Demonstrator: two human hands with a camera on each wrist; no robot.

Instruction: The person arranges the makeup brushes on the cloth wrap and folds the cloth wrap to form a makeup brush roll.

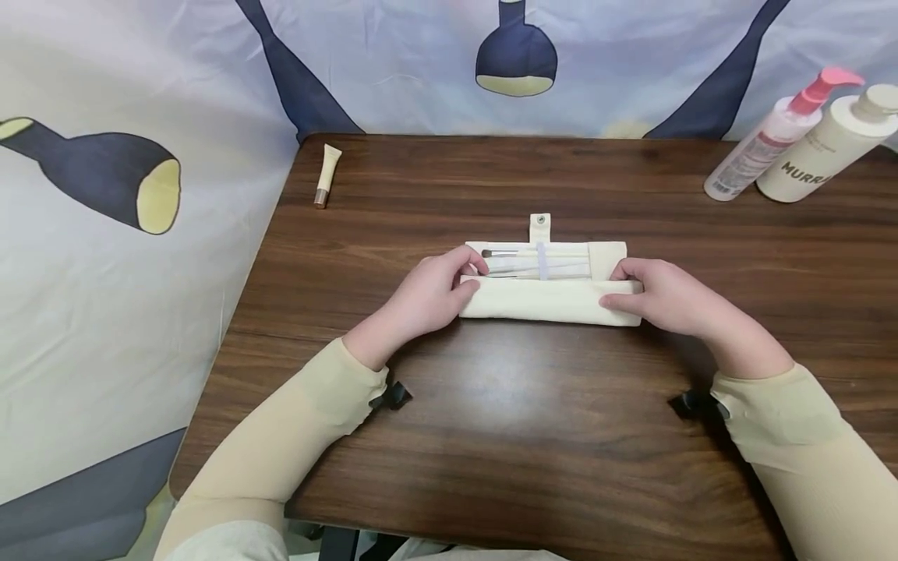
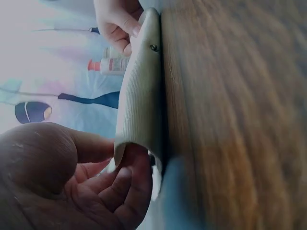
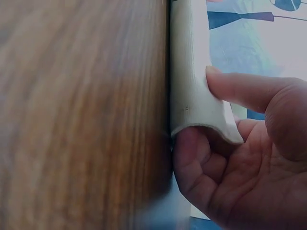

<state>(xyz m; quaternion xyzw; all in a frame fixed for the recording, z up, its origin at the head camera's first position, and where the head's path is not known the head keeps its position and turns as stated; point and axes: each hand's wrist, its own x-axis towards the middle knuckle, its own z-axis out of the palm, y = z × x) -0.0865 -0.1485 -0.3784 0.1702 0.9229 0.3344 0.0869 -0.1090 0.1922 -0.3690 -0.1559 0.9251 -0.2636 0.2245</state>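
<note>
A cream fabric brush case (image 1: 550, 300) lies on the wooden table with its near side folded over. Several thin makeup brushes (image 1: 519, 254) show in its inner part, under a pale elastic band (image 1: 542, 261). At the far edge a snap tab (image 1: 540, 226) sticks out. My left hand (image 1: 445, 288) pinches the left end of the folded flap, thumb on top and fingers inside the fold, as the left wrist view shows. At the other end my right hand (image 1: 655, 294) grips the flap likewise; in the right wrist view its fingers (image 3: 189, 158) reach into the fold.
A small cream tube (image 1: 327, 175) lies at the table's far left. At the far right stand a pink pump bottle (image 1: 765, 148) and a larger white pump bottle (image 1: 817, 156). A patterned cloth (image 1: 421, 70) hangs behind the wooden table (image 1: 491, 436).
</note>
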